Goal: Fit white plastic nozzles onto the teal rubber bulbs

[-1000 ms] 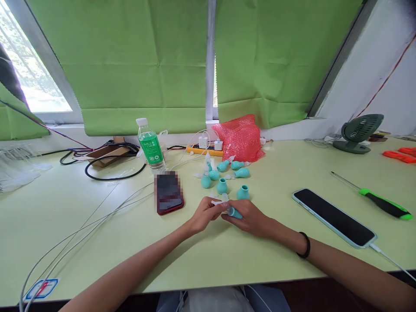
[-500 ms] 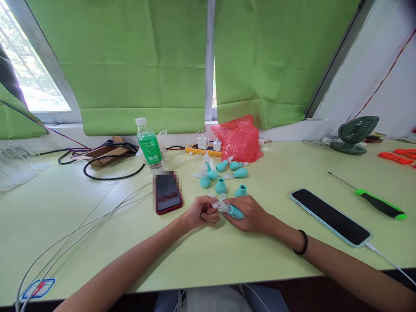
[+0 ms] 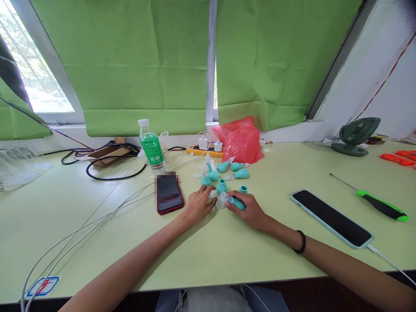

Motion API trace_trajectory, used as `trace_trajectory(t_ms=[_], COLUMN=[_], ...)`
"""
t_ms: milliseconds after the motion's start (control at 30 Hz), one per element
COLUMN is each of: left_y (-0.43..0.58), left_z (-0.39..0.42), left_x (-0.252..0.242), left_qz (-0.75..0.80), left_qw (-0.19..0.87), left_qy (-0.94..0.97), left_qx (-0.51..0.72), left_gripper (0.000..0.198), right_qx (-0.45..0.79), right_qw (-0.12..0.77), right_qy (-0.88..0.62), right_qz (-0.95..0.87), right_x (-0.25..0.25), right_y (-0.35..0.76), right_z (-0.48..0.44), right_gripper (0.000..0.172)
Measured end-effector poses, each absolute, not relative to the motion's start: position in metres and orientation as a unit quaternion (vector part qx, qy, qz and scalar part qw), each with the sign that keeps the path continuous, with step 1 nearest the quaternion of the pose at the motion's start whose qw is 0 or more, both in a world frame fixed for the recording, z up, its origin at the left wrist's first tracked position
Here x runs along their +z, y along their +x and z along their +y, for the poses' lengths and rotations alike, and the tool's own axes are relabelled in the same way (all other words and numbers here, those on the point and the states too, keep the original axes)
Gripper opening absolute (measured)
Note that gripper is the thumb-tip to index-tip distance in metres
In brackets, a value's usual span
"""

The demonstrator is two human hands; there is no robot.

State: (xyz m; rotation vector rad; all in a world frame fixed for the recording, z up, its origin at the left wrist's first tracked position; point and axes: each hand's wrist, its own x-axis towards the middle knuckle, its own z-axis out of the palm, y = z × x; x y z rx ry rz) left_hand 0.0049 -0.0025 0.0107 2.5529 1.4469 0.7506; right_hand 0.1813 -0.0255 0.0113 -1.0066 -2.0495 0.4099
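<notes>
My right hand (image 3: 248, 210) is closed around a teal nasal aspirator bulb (image 3: 238, 204), whose clear plastic end (image 3: 225, 197) points left. My left hand (image 3: 199, 205) is low over the table, thumb and forefinger at either side of a small clear tip (image 3: 212, 194). Another clear plastic piece (image 3: 220, 203) lies between the hands, partly hidden. Just beyond, a teal bulb (image 3: 222, 186) stands with its mouth open upward, and a second open bulb (image 3: 243, 189) is partly behind my right hand. Several teal bulbs with clear tips, such as one aspirator (image 3: 242, 173), lie farther back.
A red-cased phone (image 3: 169, 195) and a water bottle (image 3: 152, 147) stand left of the bulbs. Behind are a yellow power strip (image 3: 208, 151) and a red bubble-wrap bag (image 3: 240, 138). To the right lie a charging phone (image 3: 331, 218), a screwdriver (image 3: 380, 203) and a small fan (image 3: 355, 136).
My left hand has come away from the aspirator in my right hand and reached forward to the table, its fist opening into a thumb-and-finger hold. The right hand still holds the bulb.
</notes>
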Motion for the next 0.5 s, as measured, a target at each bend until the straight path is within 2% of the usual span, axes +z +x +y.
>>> trace_trajectory(t_ms=[100, 200, 300, 500], left_y=[0.005, 0.007, 0.010, 0.012], left_z=[-0.005, -0.009, -0.013, -0.011], left_x=[0.011, 0.013, 0.014, 0.016], left_qz=[0.448, 0.397, 0.361, 0.341], left_qw=[0.016, 0.026, 0.099, 0.296], left_qy=[0.838, 0.842, 0.841, 0.784], left_qx=[0.310, 0.365, 0.391, 0.426], left_gripper=[0.025, 0.019, 0.014, 0.023], right_qx=[0.168, 0.187, 0.195, 0.215], right_qw=[0.400, 0.383, 0.367, 0.352], right_qy=[-0.396, -0.387, -0.384, -0.366], right_qz=[-0.809, -0.817, -0.824, -0.834], right_x=[0.012, 0.012, 0.012, 0.014], right_y=[0.180, 0.179, 0.179, 0.179], right_z=[-0.027, -0.028, -0.029, -0.030], right_gripper=[0.021, 0.023, 0.025, 0.027])
